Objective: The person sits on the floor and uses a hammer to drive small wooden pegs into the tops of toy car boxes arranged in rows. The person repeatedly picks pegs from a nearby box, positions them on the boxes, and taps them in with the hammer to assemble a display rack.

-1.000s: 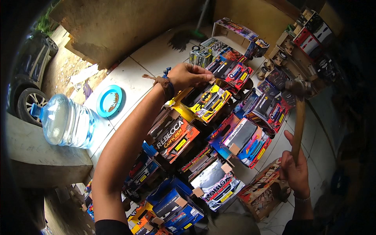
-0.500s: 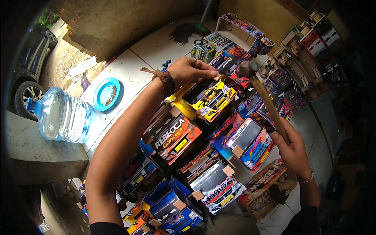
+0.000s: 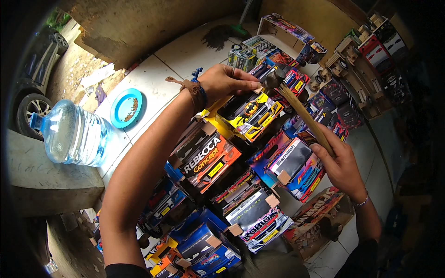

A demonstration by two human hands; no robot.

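Observation:
My right hand (image 3: 342, 162) is closed around the wooden handle of a hammer (image 3: 302, 113). The hammer's dark metal head is right beside the fingertips of my left hand (image 3: 227, 82). Those fingertips pinch a small wooden block (image 3: 259, 90) at the upper edge of a yellow toy truck (image 3: 259, 121) with a black windscreen; whether the hammer head touches the block I cannot tell. An orange and black toy truck (image 3: 209, 162) stands below the yellow one. Nearer my right wrist is a blue and pink toy truck (image 3: 299, 169).
Several more printed toy trucks crowd the tiled floor, including a white one (image 3: 257, 222) and a blue one (image 3: 208, 250), with small wooden blocks on them. At the left lie a large clear water bottle (image 3: 74, 134) and a blue plate (image 3: 116, 111) with brown bits. A broom (image 3: 222, 34) rests behind.
The hammer head has come down and left, from beyond the block to right beside my left fingertips. My right hand has shifted slightly up and left. My left hand keeps its pinch.

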